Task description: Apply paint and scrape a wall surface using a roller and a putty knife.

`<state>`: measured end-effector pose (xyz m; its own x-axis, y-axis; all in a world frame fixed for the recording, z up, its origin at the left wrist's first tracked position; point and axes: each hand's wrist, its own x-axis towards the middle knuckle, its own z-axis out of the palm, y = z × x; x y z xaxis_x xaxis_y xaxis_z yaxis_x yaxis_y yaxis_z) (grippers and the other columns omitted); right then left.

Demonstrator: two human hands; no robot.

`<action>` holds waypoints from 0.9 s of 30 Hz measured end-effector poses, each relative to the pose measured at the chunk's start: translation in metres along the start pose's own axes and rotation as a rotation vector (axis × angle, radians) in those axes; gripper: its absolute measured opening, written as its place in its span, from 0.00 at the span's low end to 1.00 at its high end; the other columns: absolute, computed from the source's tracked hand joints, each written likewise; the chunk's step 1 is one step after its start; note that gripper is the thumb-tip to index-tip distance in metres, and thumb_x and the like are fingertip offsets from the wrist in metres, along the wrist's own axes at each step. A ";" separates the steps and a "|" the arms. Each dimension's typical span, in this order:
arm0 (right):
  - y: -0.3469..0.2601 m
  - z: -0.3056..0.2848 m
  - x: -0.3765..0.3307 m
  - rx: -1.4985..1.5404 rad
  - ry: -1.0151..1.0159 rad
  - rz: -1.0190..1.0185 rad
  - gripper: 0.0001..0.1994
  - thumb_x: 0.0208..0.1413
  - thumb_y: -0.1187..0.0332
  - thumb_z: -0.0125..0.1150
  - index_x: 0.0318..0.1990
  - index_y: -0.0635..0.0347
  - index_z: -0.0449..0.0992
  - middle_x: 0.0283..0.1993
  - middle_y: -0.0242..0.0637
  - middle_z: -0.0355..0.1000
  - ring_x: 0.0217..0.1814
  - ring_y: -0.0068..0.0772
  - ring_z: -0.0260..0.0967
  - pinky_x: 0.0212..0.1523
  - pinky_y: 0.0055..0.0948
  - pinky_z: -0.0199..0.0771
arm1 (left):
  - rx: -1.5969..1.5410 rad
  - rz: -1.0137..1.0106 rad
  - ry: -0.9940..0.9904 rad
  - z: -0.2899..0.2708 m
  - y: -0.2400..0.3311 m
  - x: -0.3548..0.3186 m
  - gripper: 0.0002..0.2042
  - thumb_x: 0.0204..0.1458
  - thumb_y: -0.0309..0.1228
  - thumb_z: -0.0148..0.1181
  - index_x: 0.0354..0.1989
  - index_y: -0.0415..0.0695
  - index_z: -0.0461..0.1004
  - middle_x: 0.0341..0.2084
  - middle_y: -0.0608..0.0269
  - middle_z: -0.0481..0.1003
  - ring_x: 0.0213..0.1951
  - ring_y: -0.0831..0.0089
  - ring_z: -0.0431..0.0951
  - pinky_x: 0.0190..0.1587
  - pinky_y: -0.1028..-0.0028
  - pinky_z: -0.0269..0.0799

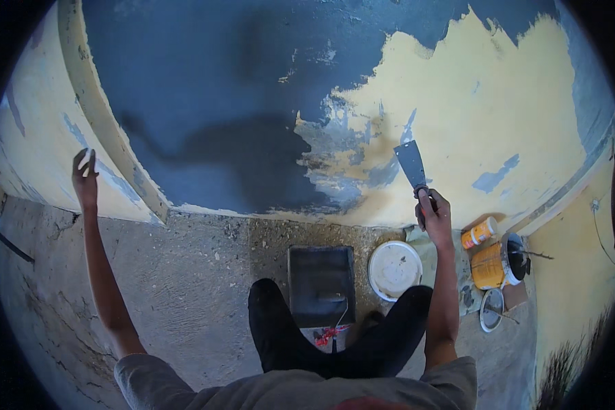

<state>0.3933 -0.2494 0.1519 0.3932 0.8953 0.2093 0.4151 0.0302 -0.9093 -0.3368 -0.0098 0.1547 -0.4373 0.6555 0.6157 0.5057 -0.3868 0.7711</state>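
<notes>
My right hand (434, 215) grips the handle of a putty knife (409, 164), its dark flat blade pointing up towards the wall. Behind the blade, the wall (478, 109) shows cream paint with a ragged border and scraped patches beside dark blue-grey paint (205, 82). Whether the blade touches the surface I cannot tell. My left hand (85, 181) is raised at the far left, by the cream side wall (41, 137). Its fingers are apart, and I make out nothing held in them.
Between my knees lies a black paint tray (321, 256) with a roller (332, 298). Right of it are a round white lid (395, 270), an orange bucket (486, 266), a small orange tub (480, 233) and another lid (490, 314). Dark bristles (574, 362) rise at lower right.
</notes>
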 end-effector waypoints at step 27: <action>0.042 0.234 0.097 0.387 0.282 -0.098 0.15 0.65 0.58 0.48 0.41 0.63 0.73 0.13 0.24 0.60 0.11 0.13 0.55 0.12 0.21 0.53 | 0.867 0.379 0.755 0.050 -0.088 0.287 0.32 0.55 0.64 0.36 0.60 0.55 0.66 0.50 0.53 0.72 0.49 0.53 0.73 0.52 0.54 0.65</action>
<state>0.2571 -0.0577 0.0501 0.5963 0.7266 0.3413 0.1467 0.3194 -0.9362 -0.4694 0.2448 0.2559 -0.3314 -0.0605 0.9416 0.8998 0.2801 0.3347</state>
